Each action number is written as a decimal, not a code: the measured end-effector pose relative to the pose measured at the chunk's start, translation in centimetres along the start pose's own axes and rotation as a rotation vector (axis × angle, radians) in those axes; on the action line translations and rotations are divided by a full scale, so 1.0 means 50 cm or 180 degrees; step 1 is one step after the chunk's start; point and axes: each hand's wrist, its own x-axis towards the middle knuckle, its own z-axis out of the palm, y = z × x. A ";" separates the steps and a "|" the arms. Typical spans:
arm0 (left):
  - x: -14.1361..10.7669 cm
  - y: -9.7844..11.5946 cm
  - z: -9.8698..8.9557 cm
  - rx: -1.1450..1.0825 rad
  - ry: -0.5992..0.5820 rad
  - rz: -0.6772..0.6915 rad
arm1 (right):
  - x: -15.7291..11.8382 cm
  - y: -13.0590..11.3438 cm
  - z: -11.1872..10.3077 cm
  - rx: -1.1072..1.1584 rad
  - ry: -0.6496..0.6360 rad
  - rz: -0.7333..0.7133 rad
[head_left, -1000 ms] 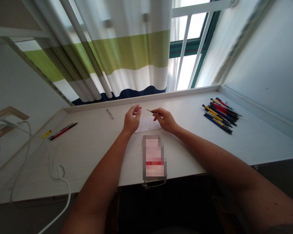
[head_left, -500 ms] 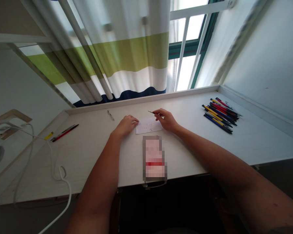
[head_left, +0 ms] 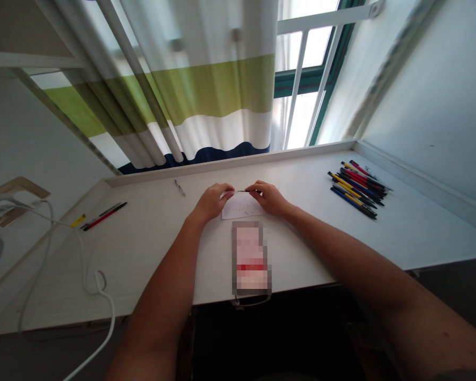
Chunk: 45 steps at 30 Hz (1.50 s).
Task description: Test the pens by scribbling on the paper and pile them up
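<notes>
My right hand (head_left: 272, 198) is closed in a pinch on a thin dark pen (head_left: 244, 191), whose slim end points left. Facing it, my left hand (head_left: 214, 201) has its thumb and fingertips brought together at that slim end. What the left fingertips pinch is too small to make out. Below both hands lies a white sheet of paper (head_left: 240, 208) with small marks on it. A blurred-out, phone-shaped item (head_left: 250, 256) lies nearer the desk's front edge.
Several pens (head_left: 359, 185) lie in a pile at the right. Over on the left are a red pen (head_left: 105, 218) and a yellow piece (head_left: 78, 220), near a white cable (head_left: 103, 290). A single clear pen (head_left: 180, 188) lies beyond my left hand. A raised rim (head_left: 230, 163) borders the white desk.
My left hand has left the paper's left edge, moved right and closed its fingertips by the pen's slim end. My right hand has lowered the pen slightly, now nearly level.
</notes>
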 end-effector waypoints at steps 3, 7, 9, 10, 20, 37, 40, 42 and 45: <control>-0.001 0.002 0.003 -0.0026 -0.0021 -0.0015 | -0.001 -0.002 -0.006 -0.0114 -0.0062 -0.0068; 0.000 0.007 0.005 -0.0015 -0.0025 0.0075 | -0.001 -0.012 -0.010 -0.0350 -0.0235 -0.0186; 0.000 0.014 0.011 -0.0026 -0.0095 0.0155 | -0.002 -0.022 -0.008 -0.0444 -0.0307 -0.0243; 0.000 0.018 0.015 -0.0037 -0.0131 0.0185 | -0.002 -0.027 -0.006 -0.0448 -0.0326 -0.0270; -0.001 0.064 0.045 -0.0115 -0.0192 0.0286 | -0.010 -0.021 0.016 0.1445 0.0128 0.0206; -0.003 0.038 0.045 0.0225 -0.0173 0.0189 | -0.006 0.079 -0.107 -0.0442 -0.0732 0.0079; -0.004 0.042 0.047 0.0278 -0.0264 0.0185 | -0.007 0.074 -0.104 -0.0569 -0.0750 0.0055; -0.005 0.048 0.049 0.0320 -0.0310 0.0180 | -0.006 0.068 -0.096 -0.0561 -0.0632 0.0180; -0.006 0.056 0.046 0.0587 -0.0310 0.0104 | -0.006 0.061 -0.087 -0.0331 -0.0449 0.0388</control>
